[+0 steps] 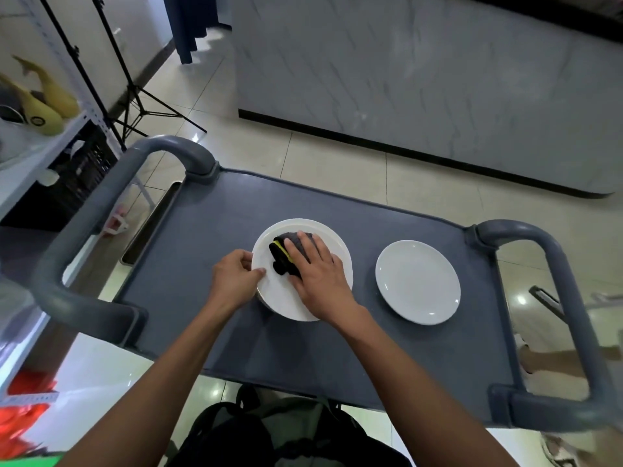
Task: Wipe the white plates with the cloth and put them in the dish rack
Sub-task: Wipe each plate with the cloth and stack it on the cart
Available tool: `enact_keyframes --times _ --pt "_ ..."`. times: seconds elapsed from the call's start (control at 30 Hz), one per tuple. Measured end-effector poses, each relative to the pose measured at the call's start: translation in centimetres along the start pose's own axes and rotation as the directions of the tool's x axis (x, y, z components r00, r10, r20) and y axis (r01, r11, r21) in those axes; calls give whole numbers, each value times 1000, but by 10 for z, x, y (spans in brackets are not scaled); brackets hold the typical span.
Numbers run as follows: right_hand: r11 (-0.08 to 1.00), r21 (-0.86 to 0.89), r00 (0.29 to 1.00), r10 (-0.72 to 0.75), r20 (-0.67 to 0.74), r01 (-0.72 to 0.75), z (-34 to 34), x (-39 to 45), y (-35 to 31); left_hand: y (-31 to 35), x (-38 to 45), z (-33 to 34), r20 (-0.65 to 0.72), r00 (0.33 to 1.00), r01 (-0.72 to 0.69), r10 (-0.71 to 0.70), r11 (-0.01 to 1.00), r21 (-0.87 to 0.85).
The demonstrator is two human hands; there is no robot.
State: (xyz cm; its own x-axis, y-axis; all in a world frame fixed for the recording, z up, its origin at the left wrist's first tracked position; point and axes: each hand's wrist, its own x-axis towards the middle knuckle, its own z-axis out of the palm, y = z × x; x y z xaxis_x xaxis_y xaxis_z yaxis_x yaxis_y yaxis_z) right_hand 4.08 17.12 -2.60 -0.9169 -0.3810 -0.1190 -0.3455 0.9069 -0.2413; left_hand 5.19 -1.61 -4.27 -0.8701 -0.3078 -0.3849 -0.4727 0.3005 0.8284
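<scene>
A white plate (286, 299) lies in the middle of the grey cart top (337, 338), seemingly stacked on another plate beneath it. My left hand (234, 281) pinches its left rim, thumb on top. My right hand (317, 274) presses flat on a dark cloth with a yellow edge (286, 252) in the plate's centre. A second white plate (418, 282) sits bare to the right, apart from both hands. No dish rack is in view.
Grey cart handles rise at the left (111, 210) and right (569, 298). A metal tray (151, 224) sits on a lower level at left. A shelf with yellow objects (43, 106) and a black tripod (135, 106) stand far left; a marble counter (421, 79) lies beyond.
</scene>
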Motion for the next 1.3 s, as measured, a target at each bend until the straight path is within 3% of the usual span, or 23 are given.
enact_keyframes --times 0.2,0.33,0.57,0.83,1.03,1.17,1.3 --pt "994 21 991 113 -70 -112 0 0 -10 3 -2 -3 60 998 -3 6 999 -51" --pt "989 48 989 143 -41 -141 -4 -2 -13 8 -3 -4 109 993 48 -42 998 -51" --pt "998 45 997 35 -68 -32 -1 -44 -24 20 -9 -7 257 960 178 -113 953 -246" --pt "999 50 996 22 -90 -17 -2 -47 -26 27 -10 -14 372 928 153 -23 934 -324" --pt "1000 -11 975 -6 -221 4 2 -45 -23 32 -15 -16 370 927 84 55 933 -351" --pt "999 -35 952 -12 -305 1 -8 -33 -18 41 -23 -9 435 891 41 126 934 -355" --pt "997 -81 945 -13 -328 -14 -32 -19 -4 50 -34 8 450 880 39 150 922 -385"
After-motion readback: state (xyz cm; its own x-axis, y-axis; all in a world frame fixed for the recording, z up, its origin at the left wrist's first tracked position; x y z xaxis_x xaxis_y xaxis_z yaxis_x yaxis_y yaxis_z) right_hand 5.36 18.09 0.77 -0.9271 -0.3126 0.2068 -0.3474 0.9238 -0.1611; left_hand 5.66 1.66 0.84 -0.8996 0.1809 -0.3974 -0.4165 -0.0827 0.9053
